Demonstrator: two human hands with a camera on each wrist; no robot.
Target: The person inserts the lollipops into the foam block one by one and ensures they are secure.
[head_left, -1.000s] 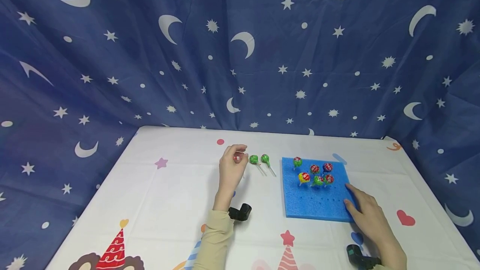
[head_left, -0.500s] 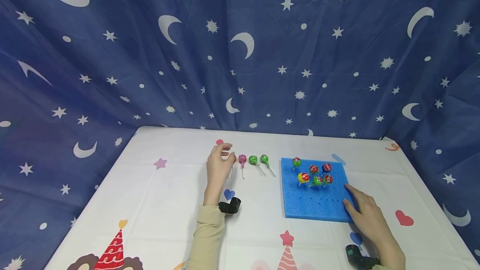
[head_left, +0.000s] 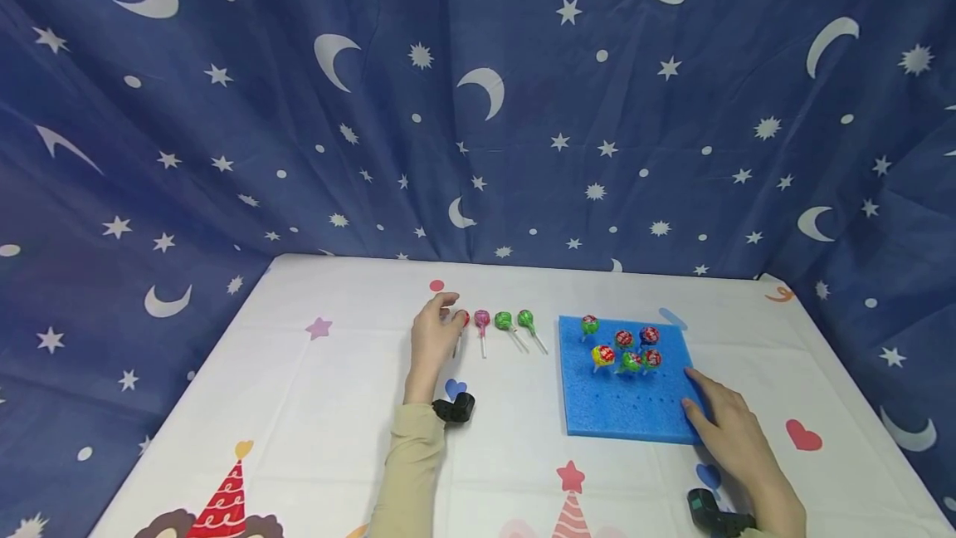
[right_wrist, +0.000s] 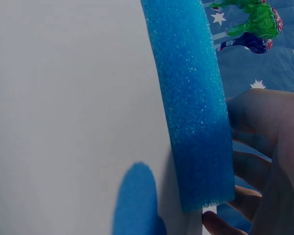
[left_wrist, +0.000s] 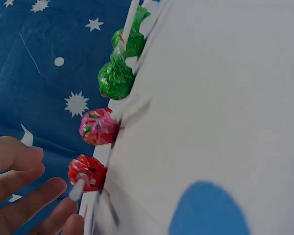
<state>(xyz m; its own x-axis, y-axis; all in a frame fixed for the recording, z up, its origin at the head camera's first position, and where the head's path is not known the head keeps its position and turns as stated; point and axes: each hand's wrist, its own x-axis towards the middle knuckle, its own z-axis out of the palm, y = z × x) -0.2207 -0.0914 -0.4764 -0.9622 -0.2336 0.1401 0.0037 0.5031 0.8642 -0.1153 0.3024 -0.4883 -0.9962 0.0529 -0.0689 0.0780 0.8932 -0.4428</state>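
Note:
My left hand [head_left: 431, 345] is at the left end of a row of lollipops on the table, its fingers loosely bent. Right by its fingertips lies a red lollipop [left_wrist: 87, 172], partly covered by the hand in the head view. A pink lollipop [head_left: 482, 320] and two green lollipops, one [head_left: 504, 320] nearer and one [head_left: 526, 319] farther right, continue the row. With fingers spread along its right edge, my right hand [head_left: 735, 430] touches a blue foam board [head_left: 612, 418]. Several wrapped lollipops, including a yellow one [head_left: 602, 356], stand upright in the board.
Rows of small holes [head_left: 635, 397] mark the front half of the board. A white tablecloth [head_left: 329, 405] with party prints covers the table. Behind it hangs a dark blue curtain [head_left: 418, 181] with moons and stars.
My left hand has moved left and slightly down, uncovering the pink lollipop, and now stands at the red one. The right hand stays at the board's edge.

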